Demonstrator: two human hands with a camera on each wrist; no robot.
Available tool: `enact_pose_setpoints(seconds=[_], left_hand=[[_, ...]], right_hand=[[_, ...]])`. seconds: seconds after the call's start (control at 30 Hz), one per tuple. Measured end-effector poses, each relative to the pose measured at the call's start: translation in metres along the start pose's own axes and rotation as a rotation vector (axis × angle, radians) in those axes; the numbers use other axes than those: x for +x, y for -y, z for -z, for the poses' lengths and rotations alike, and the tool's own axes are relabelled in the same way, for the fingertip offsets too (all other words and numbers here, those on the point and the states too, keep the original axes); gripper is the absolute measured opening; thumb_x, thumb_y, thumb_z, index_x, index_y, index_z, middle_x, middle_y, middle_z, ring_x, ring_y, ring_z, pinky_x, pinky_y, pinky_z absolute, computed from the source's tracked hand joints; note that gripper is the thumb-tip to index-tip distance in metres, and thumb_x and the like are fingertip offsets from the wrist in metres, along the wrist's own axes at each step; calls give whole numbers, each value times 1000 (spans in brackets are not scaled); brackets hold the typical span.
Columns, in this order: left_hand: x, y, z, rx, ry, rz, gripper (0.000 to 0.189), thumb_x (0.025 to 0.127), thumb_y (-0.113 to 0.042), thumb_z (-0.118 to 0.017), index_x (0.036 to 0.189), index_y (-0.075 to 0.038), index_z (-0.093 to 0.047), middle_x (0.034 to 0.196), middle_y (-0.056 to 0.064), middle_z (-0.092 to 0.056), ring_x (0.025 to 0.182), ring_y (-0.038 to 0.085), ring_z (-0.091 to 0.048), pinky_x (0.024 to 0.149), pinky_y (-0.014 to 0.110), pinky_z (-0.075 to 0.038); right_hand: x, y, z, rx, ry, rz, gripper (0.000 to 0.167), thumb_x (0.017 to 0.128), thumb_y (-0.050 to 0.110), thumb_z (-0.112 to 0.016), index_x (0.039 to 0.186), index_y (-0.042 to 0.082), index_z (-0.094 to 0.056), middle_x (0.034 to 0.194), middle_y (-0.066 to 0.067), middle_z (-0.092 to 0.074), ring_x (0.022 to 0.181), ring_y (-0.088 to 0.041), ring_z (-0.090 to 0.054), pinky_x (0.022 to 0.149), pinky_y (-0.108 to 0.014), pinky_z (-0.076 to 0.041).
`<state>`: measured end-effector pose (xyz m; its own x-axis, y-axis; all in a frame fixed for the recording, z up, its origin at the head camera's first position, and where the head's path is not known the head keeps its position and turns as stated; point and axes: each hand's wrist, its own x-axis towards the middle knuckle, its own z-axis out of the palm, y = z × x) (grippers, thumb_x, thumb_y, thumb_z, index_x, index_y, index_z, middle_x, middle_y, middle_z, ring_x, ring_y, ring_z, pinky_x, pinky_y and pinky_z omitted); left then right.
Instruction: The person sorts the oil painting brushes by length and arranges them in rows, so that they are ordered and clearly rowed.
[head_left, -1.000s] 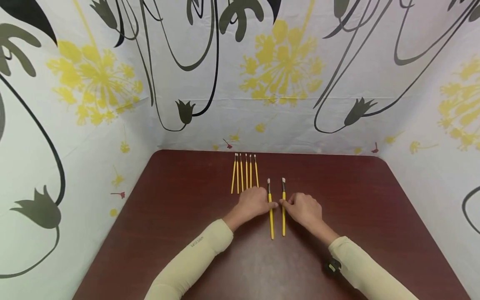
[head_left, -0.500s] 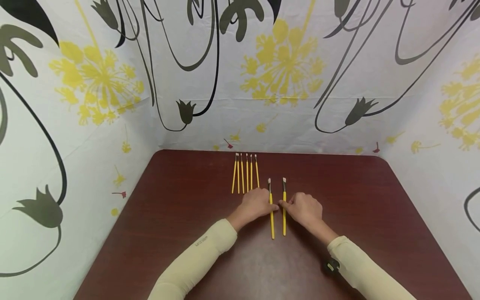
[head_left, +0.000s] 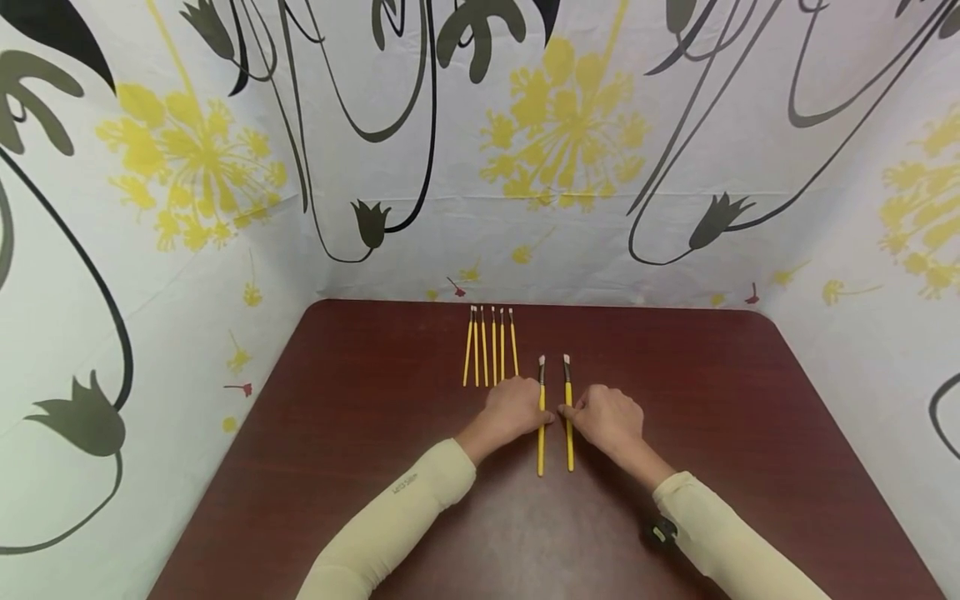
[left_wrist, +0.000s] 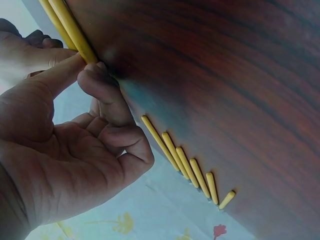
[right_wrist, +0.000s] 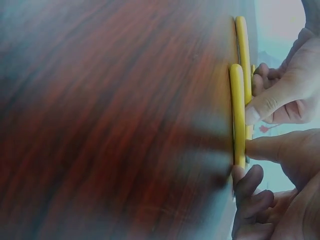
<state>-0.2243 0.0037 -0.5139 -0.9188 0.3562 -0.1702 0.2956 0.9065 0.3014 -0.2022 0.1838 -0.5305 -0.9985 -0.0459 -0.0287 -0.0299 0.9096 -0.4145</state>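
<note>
Two paintbrushes with yellow handles lie side by side on the table, bristles pointing away from me. My left hand [head_left: 512, 410] pinches the left paintbrush [head_left: 541, 450] between thumb and fingers near mid-handle. Opposite it, my right hand [head_left: 611, 417] pinches the right paintbrush [head_left: 570, 446] in the same way, its thumb laid across the handle. A narrow gap separates the two thumbs. In the right wrist view the handle [right_wrist: 237, 95] lies along the tabletop between thumb and fingertips. Beyond my left hand is a row of several thinner yellow paintbrushes [head_left: 484, 354], lower ends partly covered by the hand.
The dark red-brown table [head_left: 360, 358] has rounded far corners. White cloth walls [head_left: 465, 167] with yellow and grey flower prints stand close behind it and at both sides. A dark band with a small device [head_left: 663, 531] is at the right sleeve.
The left paintbrush has turned slightly: its handle end has shifted left and its bristle end a little right, so it stands straighter. The right paintbrush has tilted very slightly; both hands stay nearly in place.
</note>
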Motion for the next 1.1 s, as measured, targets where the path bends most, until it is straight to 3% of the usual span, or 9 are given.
enact_pose_setpoints(seconds=[0.33, 0.67, 0.87, 1.1], left_hand=[[-6, 2, 4, 18, -9, 20, 51, 95, -42, -77, 59, -19, -50, 51, -7, -39, 45, 9, -39, 41, 25, -33], [-6, 2, 5, -28, -1, 12, 51, 95, -34, -77, 56, -19, -47, 49, -8, -38, 43, 8, -38, 42, 25, -33], [-10, 5, 14, -77, 34, 23, 50, 96, -31, -75, 56, -19, -48, 47, -8, -39, 42, 9, -39, 43, 25, -34], [-20, 11, 24, -102, 25, 29, 51, 94, -29, -74, 54, -20, -44, 47, -9, -32, 43, 8, -33, 43, 25, -29]], right_hand=[[3, 5, -3, -2, 29, -40, 43, 92, 47, -78, 59, 22, -69, 53, 4, -60, 50, -18, -53, 46, -32, -35], [3, 2, -2, -10, 28, -50, 41, 91, 46, -77, 59, 22, -68, 54, 4, -61, 50, -18, -54, 46, -32, -36], [0, 8, -3, 35, 24, -35, 43, 90, 41, -78, 56, 20, -63, 51, 4, -56, 47, -17, -50, 45, -29, -32], [-5, 20, -3, 67, 6, -8, 42, 89, 41, -78, 57, 21, -62, 51, 6, -55, 48, -15, -50, 46, -29, -33]])
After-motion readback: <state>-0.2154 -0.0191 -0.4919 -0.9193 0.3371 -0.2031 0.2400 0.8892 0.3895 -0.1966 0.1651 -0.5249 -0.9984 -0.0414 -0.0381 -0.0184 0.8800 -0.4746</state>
